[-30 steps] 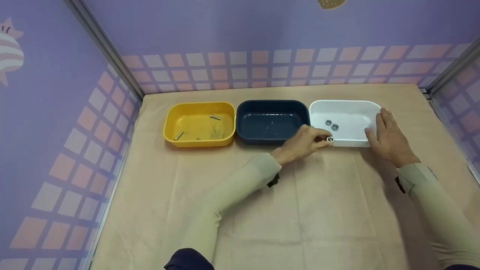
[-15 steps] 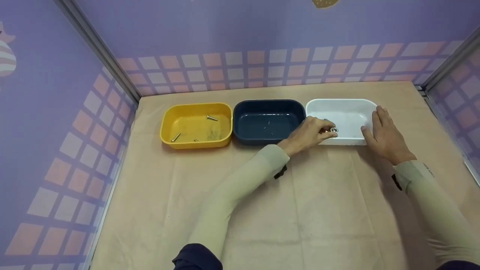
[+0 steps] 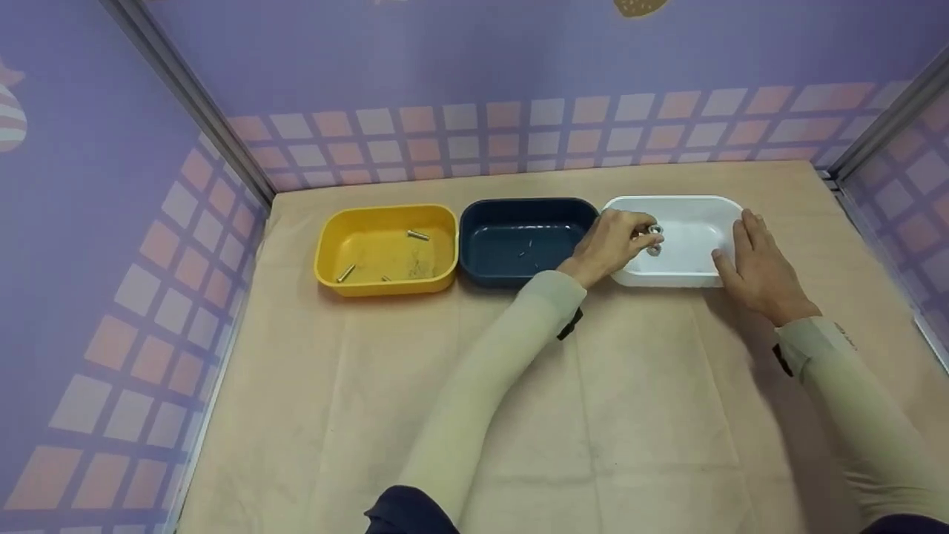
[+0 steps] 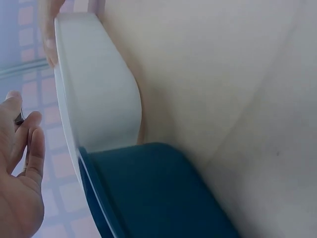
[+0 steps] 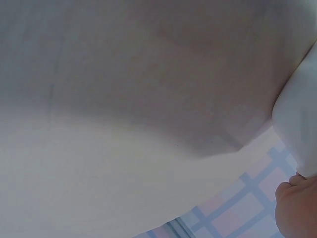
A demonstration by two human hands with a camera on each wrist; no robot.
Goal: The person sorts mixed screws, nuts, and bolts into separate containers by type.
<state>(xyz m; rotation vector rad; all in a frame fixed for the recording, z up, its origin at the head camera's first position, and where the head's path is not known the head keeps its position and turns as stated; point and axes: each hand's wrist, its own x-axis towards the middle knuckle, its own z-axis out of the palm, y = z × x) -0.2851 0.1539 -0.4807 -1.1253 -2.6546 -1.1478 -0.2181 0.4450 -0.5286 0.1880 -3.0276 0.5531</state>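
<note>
My left hand [image 3: 612,243] is over the left part of the white tray [image 3: 630,280], pinching a metal hex nut [image 3: 655,230] between thumb and fingertips. Just below it in the head view, another nut [image 3: 654,251] shows inside the tray, partly covered by the hand. The left wrist view has the hand [image 4: 20,183] above the tray rim, a dark bit of metal between its fingertips. My right hand [image 3: 767,274] rests against the tray's right end, fingers straight along the outside and thumb at the rim.
A dark blue tray [image 3: 493,280] stands directly left of the white one, with a few tiny metal pieces in it. Beside that, a yellow tray [image 3: 348,285] holds several screws [image 3: 418,235]. Patterned purple walls [image 3: 474,67] enclose the cloth-covered table [image 3: 519,415].
My left hand has moved from the white tray's front rim to farther over its inside, carrying the nut. The right hand stays at the tray's right end. The head view has shifted slightly.
</note>
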